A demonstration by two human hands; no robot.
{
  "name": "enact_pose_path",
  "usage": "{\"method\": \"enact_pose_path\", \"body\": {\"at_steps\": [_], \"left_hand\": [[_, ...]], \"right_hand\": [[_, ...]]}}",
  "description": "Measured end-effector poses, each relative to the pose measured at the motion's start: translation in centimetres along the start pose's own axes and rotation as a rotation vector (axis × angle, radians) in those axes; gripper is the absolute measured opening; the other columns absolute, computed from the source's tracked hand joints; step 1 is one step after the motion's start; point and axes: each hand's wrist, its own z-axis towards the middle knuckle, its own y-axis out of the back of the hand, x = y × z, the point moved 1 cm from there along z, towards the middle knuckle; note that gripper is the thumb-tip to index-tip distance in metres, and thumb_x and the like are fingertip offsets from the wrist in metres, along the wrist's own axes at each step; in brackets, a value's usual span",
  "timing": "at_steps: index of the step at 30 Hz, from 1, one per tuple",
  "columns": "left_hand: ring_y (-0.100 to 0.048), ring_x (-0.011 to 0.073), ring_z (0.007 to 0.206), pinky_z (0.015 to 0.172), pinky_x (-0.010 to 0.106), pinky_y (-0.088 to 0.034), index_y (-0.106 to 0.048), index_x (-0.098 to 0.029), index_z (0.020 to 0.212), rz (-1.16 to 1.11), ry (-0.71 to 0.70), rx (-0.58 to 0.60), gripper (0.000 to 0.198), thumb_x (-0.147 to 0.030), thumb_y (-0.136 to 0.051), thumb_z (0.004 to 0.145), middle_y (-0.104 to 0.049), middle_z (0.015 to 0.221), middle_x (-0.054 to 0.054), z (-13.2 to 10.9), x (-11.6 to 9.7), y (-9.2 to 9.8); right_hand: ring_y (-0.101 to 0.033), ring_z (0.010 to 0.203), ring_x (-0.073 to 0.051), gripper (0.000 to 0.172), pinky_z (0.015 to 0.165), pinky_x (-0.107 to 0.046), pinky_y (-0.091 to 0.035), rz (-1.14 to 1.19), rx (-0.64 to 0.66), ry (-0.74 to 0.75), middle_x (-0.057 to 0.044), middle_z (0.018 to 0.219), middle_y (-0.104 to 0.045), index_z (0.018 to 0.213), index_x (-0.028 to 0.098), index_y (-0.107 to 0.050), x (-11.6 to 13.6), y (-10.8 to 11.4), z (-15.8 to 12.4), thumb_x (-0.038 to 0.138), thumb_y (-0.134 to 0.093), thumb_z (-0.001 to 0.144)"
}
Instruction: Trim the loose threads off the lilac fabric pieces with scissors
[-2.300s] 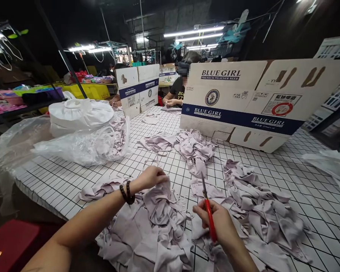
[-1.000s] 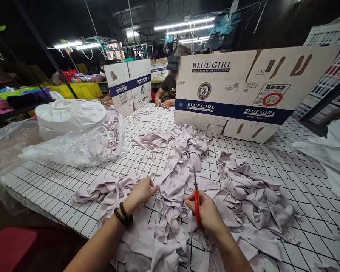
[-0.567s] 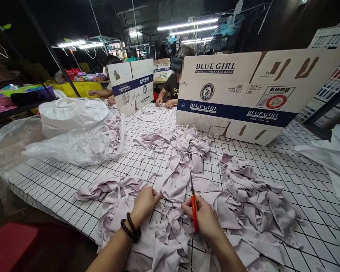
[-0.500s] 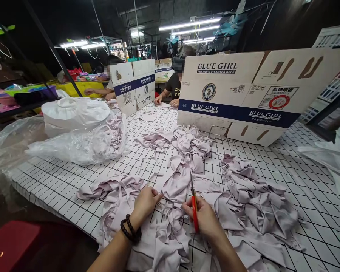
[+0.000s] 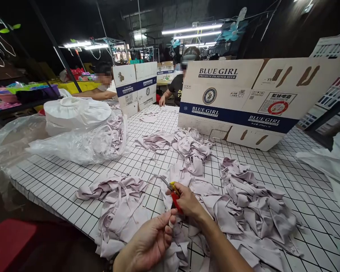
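My right hand (image 5: 187, 201) grips a pair of scissors (image 5: 174, 194) with red and yellow handles, the blades pointing up and to the left. Just below it, my left hand (image 5: 154, 240) is turned partly palm-up, thumb pinched against the fingers. A small whitish bit shows at those fingertips, too small to name. Pale lilac fabric pieces (image 5: 121, 215) with thin straps lie beneath and left of my hands. Another heap of the same fabric (image 5: 260, 200) spreads to the right, and a smaller pile (image 5: 191, 147) lies farther back.
White tabletop (image 5: 59, 185) with black grid lines. A large beer carton (image 5: 229, 87) stands at back right, a smaller carton (image 5: 136, 87) at back left. A clear plastic bag (image 5: 82, 145) of fabric lies left. Two people sit across the table. A red stool (image 5: 11, 241) is lower left.
My left hand has come off the fabric toward me and right, turning palm-up. My right hand has moved up and left with the scissors, which now point left. The people opposite have shifted.
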Motion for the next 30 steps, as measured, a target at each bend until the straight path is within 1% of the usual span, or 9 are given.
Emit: {"method": "enact_pose_path", "body": {"at_steps": [6,11,15,17,20,23,25,28,30], "left_hand": [[-0.049,0.0034,0.049,0.046,0.014,-0.040,-0.071,-0.010,0.081,0.049,-0.202,0.220,0.027,-0.024,-0.087,0.065,-0.060,0.068,0.001,-1.5,-1.0,-2.4],[-0.036,0.0033,0.044,0.043,0.018,-0.028,-0.075,-0.015,0.076,0.312,-0.350,0.358,0.037,-0.046,-0.087,0.061,-0.063,0.068,0.003,-1.2,-0.5,-4.5],[-0.046,0.0093,0.057,0.050,0.020,-0.035,-0.077,-0.017,0.078,0.552,-0.486,0.321,0.037,-0.053,-0.078,0.070,-0.061,0.080,0.006,0.1,0.6,-4.2],[-0.056,0.0186,0.086,0.071,0.023,-0.045,-0.078,-0.018,0.077,0.671,-0.621,0.284,0.033,-0.050,-0.073,0.076,-0.058,0.095,0.009,0.6,1.0,-3.7],[-0.047,0.0276,0.118,0.091,0.028,-0.043,-0.079,-0.020,0.076,0.774,-0.713,0.262,0.030,-0.047,-0.067,0.082,-0.053,0.122,0.012,0.9,1.4,-3.1],[-0.060,0.0167,0.077,0.060,0.025,-0.045,-0.078,-0.019,0.077,0.737,-0.588,0.338,0.031,-0.048,-0.066,0.082,-0.050,0.135,0.011,1.0,1.7,-3.0],[-0.044,0.0050,0.047,0.043,0.022,-0.032,-0.076,-0.018,0.079,0.668,-0.474,0.391,0.034,-0.051,-0.067,0.081,-0.060,0.122,0.012,1.2,1.9,-3.1],[-0.035,0.0036,0.041,0.042,0.021,-0.027,-0.073,-0.016,0.081,0.640,-0.448,0.431,0.037,-0.052,-0.065,0.083,-0.062,0.074,0.005,1.4,2.1,-3.2],[-0.040,0.0058,0.045,0.045,0.020,-0.031,-0.071,-0.015,0.081,0.692,-0.521,0.439,0.036,-0.050,-0.062,0.087,-0.052,0.063,0.000,1.5,2.1,-3.1]], "right_hand": [[-0.056,0.064,-0.016,0.009,0.060,-0.026,-0.046,0.166,-0.136,0.160,0.000,0.072,-0.062,0.073,0.021,-0.058,3.5,2.0,2.1,0.024,-0.064,0.067],[-0.062,0.081,-0.020,0.019,0.075,-0.032,-0.050,0.208,-0.334,0.301,-0.003,0.083,-0.066,0.073,0.024,-0.054,6.4,6.9,-1.9,0.026,-0.072,0.069],[-0.062,0.076,-0.022,0.021,0.067,-0.029,-0.050,0.070,-0.341,0.040,-0.004,0.081,-0.067,0.071,0.023,-0.060,2.9,9.5,-6.2,0.026,-0.078,0.062],[-0.059,0.067,-0.020,0.020,0.059,-0.028,-0.047,0.021,-0.279,-0.116,-0.003,0.074,-0.065,0.070,0.021,-0.062,0.2,9.6,-7.8,0.028,-0.078,0.061],[-0.052,0.058,-0.016,0.015,0.054,-0.025,-0.042,0.012,-0.130,-0.242,0.001,0.065,-0.060,0.072,0.020,-0.062,-2.6,8.1,-9.6,0.028,-0.074,0.067],[-0.048,0.055,-0.014,0.016,0.052,-0.024,-0.039,0.058,-0.063,-0.281,0.004,0.062,-0.055,0.074,0.020,-0.059,-3.4,6.3,-10.2,0.031,-0.071,0.074],[-0.048,0.055,-0.014,0.021,0.051,-0.023,-0.039,0.091,-0.040,-0.288,0.004,0.061,-0.054,0.076,0.020,-0.058,-3.2,5.8,-10.2,0.037,-0.072,0.075],[-0.057,0.066,-0.017,0.030,0.061,-0.026,-0.047,0.082,-0.039,-0.258,-0.001,0.077,-0.062,0.080,0.021,-0.056,-2.1,6.6,-10.4,0.044,-0.074,0.073],[-0.062,0.078,-0.020,0.035,0.072,-0.030,-0.050,0.005,-0.075,-0.213,-0.005,0.091,-0.065,0.082,0.021,-0.056,-1.0,7.8,-11.0,0.049,-0.073,0.071]]}}
